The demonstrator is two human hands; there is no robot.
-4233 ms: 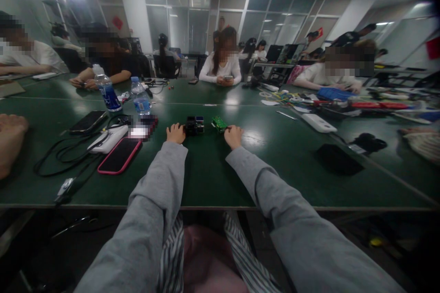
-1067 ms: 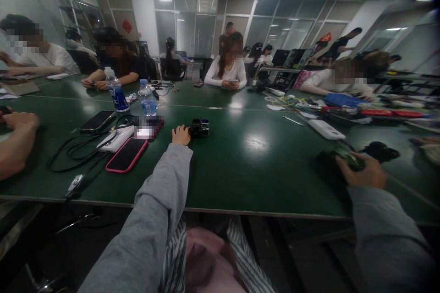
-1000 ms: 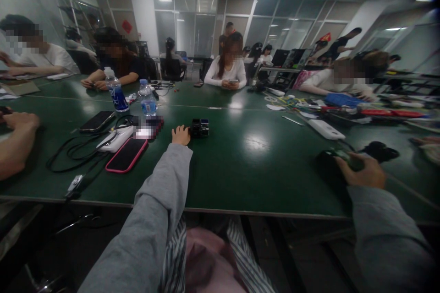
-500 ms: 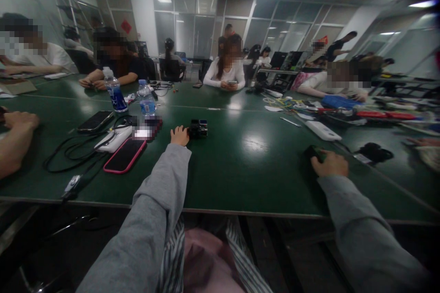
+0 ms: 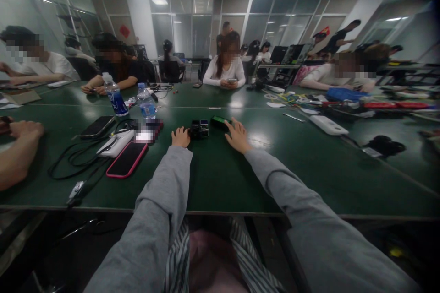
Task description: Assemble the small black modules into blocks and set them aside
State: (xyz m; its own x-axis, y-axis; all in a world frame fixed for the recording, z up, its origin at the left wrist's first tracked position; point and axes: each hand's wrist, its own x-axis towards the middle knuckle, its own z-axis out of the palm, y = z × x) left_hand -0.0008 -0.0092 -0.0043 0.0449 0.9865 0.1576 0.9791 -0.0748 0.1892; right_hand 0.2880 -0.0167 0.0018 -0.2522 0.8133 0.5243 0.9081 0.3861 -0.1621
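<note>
My left hand [image 5: 180, 137] lies on the green table [image 5: 220, 178] with its fingers spread, the index side against the left end of a small black boxy device [image 5: 200, 129]. What the device is, I cannot tell. Just right of it lies a dark oblong block with a green top [image 5: 220, 122]. My right hand [image 5: 238, 136] is at this block's right end, fingers stretched out and apart. The fingertips are close to the block; whether they touch it, I cannot make out.
Left are a pink-cased phone [image 5: 127, 159], a white power strip [image 5: 117, 143] with black cables, a black phone [image 5: 98, 127] and two bottles [image 5: 117, 98]. Right are another white strip [image 5: 328, 125], black item [image 5: 385, 145] and tangled wires [image 5: 288, 99]. Several people sit around.
My right hand has moved left across the table with the dark block, which now lies beside the black device, and its fingers have opened. My left hand has stayed put.
</note>
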